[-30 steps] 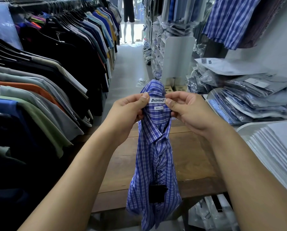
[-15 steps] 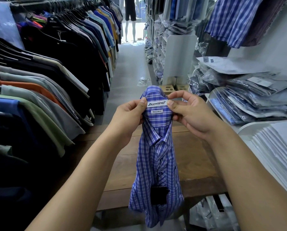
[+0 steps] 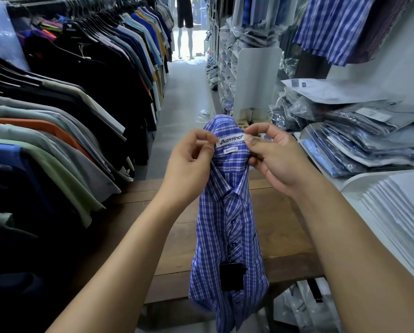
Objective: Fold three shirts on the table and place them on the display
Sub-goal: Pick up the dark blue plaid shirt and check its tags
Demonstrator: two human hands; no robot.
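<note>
A person holds a blue plaid shirt (image 3: pixel 227 227) by its collar above the wooden table (image 3: pixel 285 227). The left hand (image 3: pixel 189 164) and right hand (image 3: pixel 273 159) each pinch the collar band, one on either side of the white brand label (image 3: pixel 230 141). The shirt hangs bunched with its long axis vertical and its button front toward the camera, the hem dropping past the table's near edge. A black hang tag (image 3: pixel 231 276) dangles low on its front. Both hands sit about level and equally near, so spreading it likely means lowering it forward onto the table. Sleeves and back are lost in the folds. The other two shirts cannot be made out. Bagged shirts (image 3: pixel 359 145) stack to the right of the table, and which shelf is the display is unclear.
</note>
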